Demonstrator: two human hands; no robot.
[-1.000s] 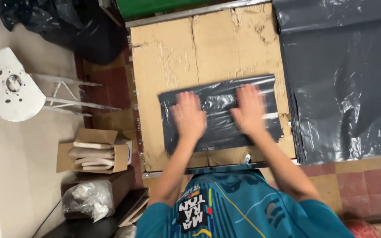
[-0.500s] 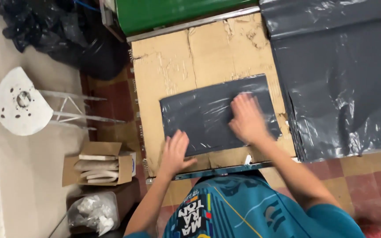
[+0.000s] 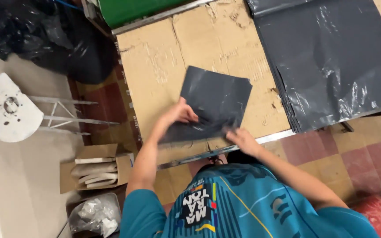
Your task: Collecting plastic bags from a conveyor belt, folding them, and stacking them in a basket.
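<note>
A dark grey plastic bag (image 3: 214, 99), folded to a smaller square, lies tilted on the cardboard-covered table (image 3: 155, 66). My left hand (image 3: 179, 112) grips its left side near the lower corner. My right hand (image 3: 240, 139) pinches the bag's near right edge close to the table's metal rim. The bag's lower part is creased between the two hands.
A stack of flat dark grey bags (image 3: 331, 57) covers the right of the table. A green box (image 3: 133, 9) stands at the far edge. On the floor to the left are a white stool (image 3: 9, 110), black bin bags (image 3: 36, 35), an open cardboard box (image 3: 95, 169) and a clear plastic bag (image 3: 95, 216).
The bag was spread flat under both palms. It has since been folded to about half its width, and both hands now grip its near edges.
</note>
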